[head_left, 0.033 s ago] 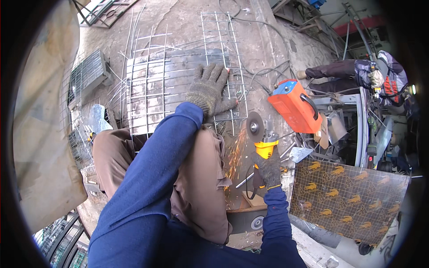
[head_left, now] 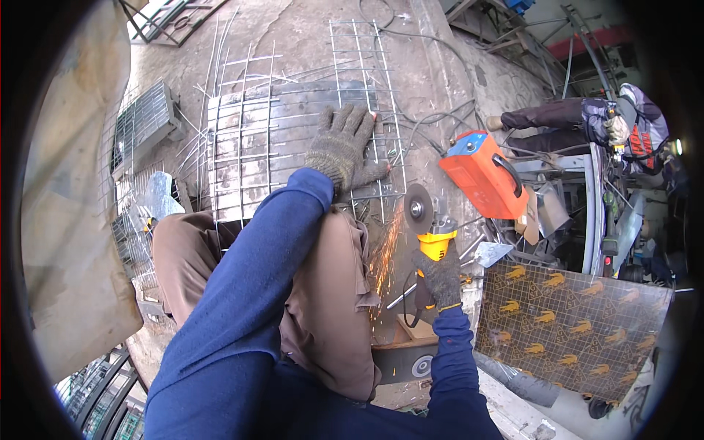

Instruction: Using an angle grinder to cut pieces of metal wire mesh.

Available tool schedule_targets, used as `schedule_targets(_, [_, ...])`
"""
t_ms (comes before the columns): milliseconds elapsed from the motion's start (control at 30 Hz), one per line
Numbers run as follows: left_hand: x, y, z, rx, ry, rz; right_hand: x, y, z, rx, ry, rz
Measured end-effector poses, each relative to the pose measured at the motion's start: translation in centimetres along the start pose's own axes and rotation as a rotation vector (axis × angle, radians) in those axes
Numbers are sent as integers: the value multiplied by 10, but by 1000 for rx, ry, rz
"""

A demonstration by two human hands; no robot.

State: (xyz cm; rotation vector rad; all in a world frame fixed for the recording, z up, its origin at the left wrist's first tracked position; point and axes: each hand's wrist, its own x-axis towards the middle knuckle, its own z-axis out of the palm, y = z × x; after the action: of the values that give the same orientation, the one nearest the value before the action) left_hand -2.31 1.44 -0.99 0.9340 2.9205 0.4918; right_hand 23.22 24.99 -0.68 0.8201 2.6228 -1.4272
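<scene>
Steel wire mesh (head_left: 293,139) lay pinned under the flat, open-fingered gloved left hand (head_left: 342,147); the right hand (head_left: 440,277), fingers wrapped tight, held a sparking angle grinder (head_left: 429,224), apparently mid-cut.

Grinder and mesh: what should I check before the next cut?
1. Left hand flat on wire mesh, pinning it: ok.
2. Right hand gripping grinder: ok.
3. Both hands gloved: ok.
4. Sparks fall toward the knee, close to cloth: not ok.
5. Left hand apart from disc: ok.
6. Disc guard: cannot tell.
</scene>
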Motion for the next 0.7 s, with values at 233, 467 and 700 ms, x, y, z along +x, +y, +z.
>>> schedule_targets(233, [-2,-3,7,-6,44,32,7,-14,6,-72,45,-27])
schedule_targets(467, [-2,-1,6,-34,70,39,11,-33,-11,245,125,-33])
schedule_targets(700, [-2,-1,5,-29,82,37,35,-59,-21,-14,7,-60])
